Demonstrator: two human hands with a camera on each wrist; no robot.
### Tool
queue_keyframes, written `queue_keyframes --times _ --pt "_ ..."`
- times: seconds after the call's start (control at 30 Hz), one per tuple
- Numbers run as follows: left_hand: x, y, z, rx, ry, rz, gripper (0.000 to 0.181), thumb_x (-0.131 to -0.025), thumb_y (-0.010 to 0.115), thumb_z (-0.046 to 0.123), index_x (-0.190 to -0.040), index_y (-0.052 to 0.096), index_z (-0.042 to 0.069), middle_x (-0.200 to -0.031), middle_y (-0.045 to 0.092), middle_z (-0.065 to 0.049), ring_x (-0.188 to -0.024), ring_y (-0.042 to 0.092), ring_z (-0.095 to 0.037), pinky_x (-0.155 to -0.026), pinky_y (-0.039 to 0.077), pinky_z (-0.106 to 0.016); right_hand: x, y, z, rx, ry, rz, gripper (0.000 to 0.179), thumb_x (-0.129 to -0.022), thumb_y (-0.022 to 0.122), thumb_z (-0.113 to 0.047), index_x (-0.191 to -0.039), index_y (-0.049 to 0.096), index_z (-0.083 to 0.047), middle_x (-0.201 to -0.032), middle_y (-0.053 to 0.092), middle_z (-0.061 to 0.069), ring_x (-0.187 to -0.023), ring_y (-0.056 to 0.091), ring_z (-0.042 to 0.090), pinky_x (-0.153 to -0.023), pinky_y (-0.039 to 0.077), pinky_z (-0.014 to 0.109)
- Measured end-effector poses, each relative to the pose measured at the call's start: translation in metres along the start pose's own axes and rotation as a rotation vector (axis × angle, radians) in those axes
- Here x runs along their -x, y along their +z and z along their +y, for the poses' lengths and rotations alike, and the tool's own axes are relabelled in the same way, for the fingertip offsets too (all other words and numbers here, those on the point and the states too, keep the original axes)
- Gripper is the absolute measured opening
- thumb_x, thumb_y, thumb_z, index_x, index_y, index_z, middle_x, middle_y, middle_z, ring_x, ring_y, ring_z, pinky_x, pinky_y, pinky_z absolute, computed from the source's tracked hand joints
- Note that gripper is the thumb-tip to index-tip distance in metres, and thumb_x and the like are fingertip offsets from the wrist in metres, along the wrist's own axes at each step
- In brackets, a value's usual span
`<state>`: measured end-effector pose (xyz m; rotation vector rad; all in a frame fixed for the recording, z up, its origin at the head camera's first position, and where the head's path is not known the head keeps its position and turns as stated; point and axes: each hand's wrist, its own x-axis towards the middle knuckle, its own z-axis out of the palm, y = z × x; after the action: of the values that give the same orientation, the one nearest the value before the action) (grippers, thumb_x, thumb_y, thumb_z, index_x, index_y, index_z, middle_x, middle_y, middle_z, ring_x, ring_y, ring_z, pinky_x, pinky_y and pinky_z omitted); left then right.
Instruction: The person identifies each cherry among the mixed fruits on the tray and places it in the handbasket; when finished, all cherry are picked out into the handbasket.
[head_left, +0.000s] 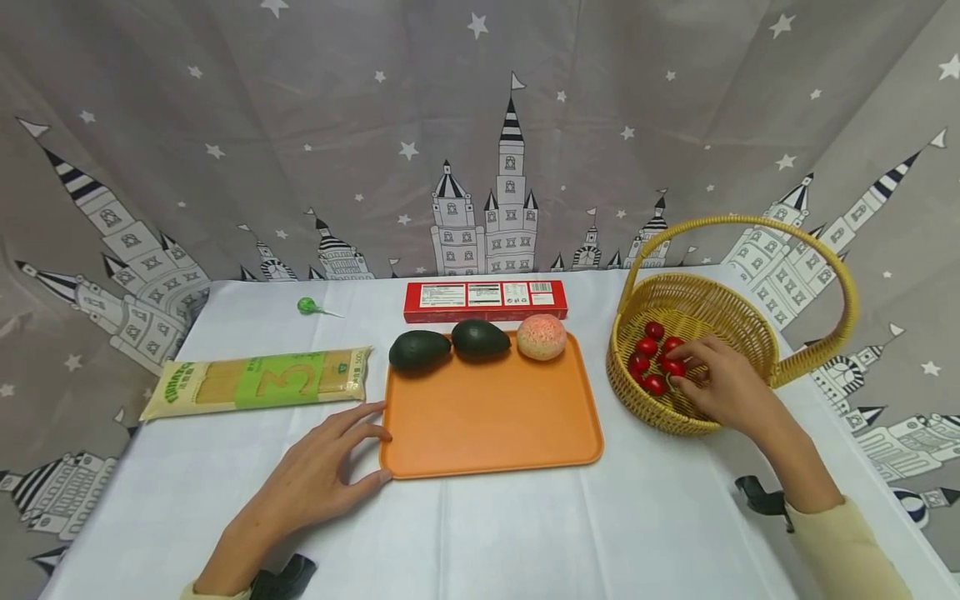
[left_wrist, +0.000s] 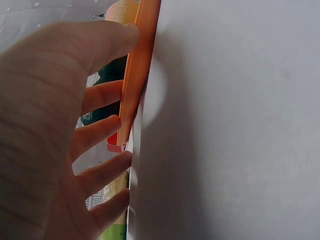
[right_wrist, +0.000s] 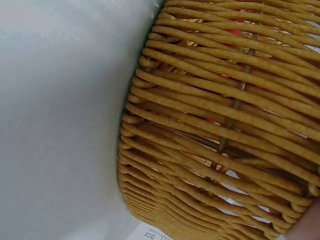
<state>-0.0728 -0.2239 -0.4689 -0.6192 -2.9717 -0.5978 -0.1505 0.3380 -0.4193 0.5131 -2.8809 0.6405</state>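
My left hand (head_left: 318, 475) rests at the left end of an orange tray (head_left: 491, 425), its spread fingers and thumb touching the rim. In the left wrist view the thumb and fingertips lie along the tray's edge (left_wrist: 134, 95). On the tray's back edge sit two dark green avocados (head_left: 420, 351) and a round pink-and-cream peach (head_left: 542, 337). My right hand (head_left: 723, 383) reaches inside a yellow wicker basket (head_left: 660, 421), where thumb and fingertips pinch a red cherry (head_left: 672, 367). Several more cherries (head_left: 647, 346) lie beside it. The woven wall (right_wrist: 225, 115) hides most of that hand in the right wrist view.
A packet of noodles (head_left: 255, 383) lies left of the tray, with a green lollipop (head_left: 307, 306) behind it. Behind the tray is a red box (head_left: 486, 301). The basket's tall handle (head_left: 750, 221) arches above its bowl. A white cloth (head_left: 517, 542) covers the table.
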Motion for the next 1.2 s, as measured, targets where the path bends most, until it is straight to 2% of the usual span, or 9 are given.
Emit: queue_keyframes --times 0.2,0.53,1.03,1.2 --pt "0.0004 0.0008 0.0003 -0.004 -0.004 -0.003 0.037 -0.088 0.086 0.047 -0.119 0.072 0.032 -0.159 0.056 -0.003 -0.144 0.055 -0.034 -0.113 0.049 -0.065 -0.0025 0.0009 0.0007 -0.006 0.058 -0.085 0.032 -0.089 0.087 -0.007 -0.119 0.075 -0.006 -0.115 0.069 0.019 -0.103 0.069 0.04 -0.082 0.064 0.056" --pt "0.0009 0.0009 0.0013 -0.006 -0.018 -0.011 0.038 -0.088 0.087 0.046 -0.12 0.071 0.033 -0.159 0.056 -0.003 -0.144 0.055 -0.034 -0.114 0.049 -0.065 -0.0057 0.001 0.0016 -0.009 0.061 -0.162 0.032 -0.091 0.085 -0.008 -0.12 0.074 -0.003 -0.113 0.073 0.016 -0.098 0.07 0.034 -0.085 0.064 0.055" --pt "-0.0006 0.0003 0.0027 -0.009 -0.001 0.001 0.038 -0.087 0.087 0.044 -0.119 0.072 0.031 -0.159 0.056 -0.004 -0.144 0.055 -0.034 -0.113 0.049 -0.063 -0.0084 0.0005 0.0031 -0.034 0.083 -0.218 0.032 -0.091 0.085 -0.01 -0.12 0.074 -0.001 -0.108 0.074 0.015 -0.091 0.072 0.029 -0.08 0.066 0.05" --pt "-0.0009 -0.0016 0.0059 -0.022 -0.017 -0.031 0.039 -0.088 0.086 0.045 -0.121 0.072 0.031 -0.16 0.055 -0.005 -0.145 0.054 -0.035 -0.114 0.048 -0.064 -0.007 -0.0006 0.001 0.003 0.058 -0.179 0.033 -0.093 0.085 -0.015 -0.122 0.074 -0.002 -0.111 0.074 0.017 -0.094 0.072 0.032 -0.082 0.065 0.053"
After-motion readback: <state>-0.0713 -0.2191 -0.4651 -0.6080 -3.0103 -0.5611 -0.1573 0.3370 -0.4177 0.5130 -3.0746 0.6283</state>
